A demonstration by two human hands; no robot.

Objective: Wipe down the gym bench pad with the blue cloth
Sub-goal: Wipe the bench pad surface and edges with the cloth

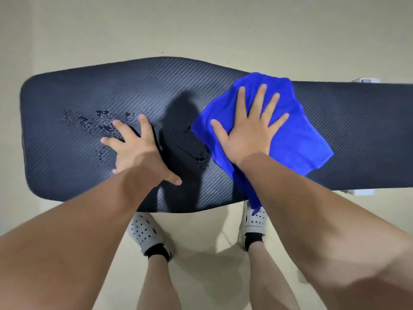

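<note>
Nearest are two feet in white perforated clogs [144, 231] with dark socks, standing on a pale floor [201, 25] just short of the pad's near edge.

Above them the pad [357, 113] runs long left to right, wide and rounded at the left end, narrower toward the right where it leaves the view. Its skin is dark, with a fine diagonal weave like carbon-fibre vinyl, and looks smooth and non-absorbent.

The left hand [138, 153] rests bare on the pad, fingers [120, 127] spread wide, holding nothing and apparently bracing. Beads and small puddles of water [93, 121] lie just beyond and left of its fingertips; a smaller wet patch [196, 153] sits between the two hands.

The right hand [250, 133] presses flat on the cloth [299, 139], fingers splayed, pinning it rather than gripping it. The cloth is bright blue, soft, loosely rumpled microfibre, spread over the pad's middle-right, with one corner hanging off the near edge by the right foot.

The wet lies to the left of the cloth, along the pad's long axis. I judge the next stroke should sweep leftward; the right hand carries the cloth, and the left hand stands in its path to the larger patch.
</note>
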